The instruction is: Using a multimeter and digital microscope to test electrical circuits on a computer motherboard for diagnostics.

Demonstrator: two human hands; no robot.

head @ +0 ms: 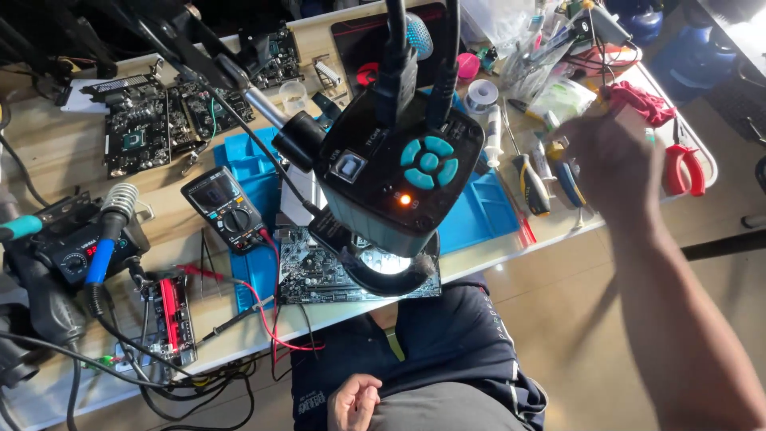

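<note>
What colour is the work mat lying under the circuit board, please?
The work mat is blue, seen best in the head view.

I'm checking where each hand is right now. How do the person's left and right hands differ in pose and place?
The right hand is stretched out over the bench's far right end, among the screwdrivers; the left hand rests low by the lap, below the bench edge. The right hand is motion-blurred, so its fingers cannot be read; the left hand is sharp, with fingers curled loosely. Both are bare, and neither visibly holds anything.
</note>
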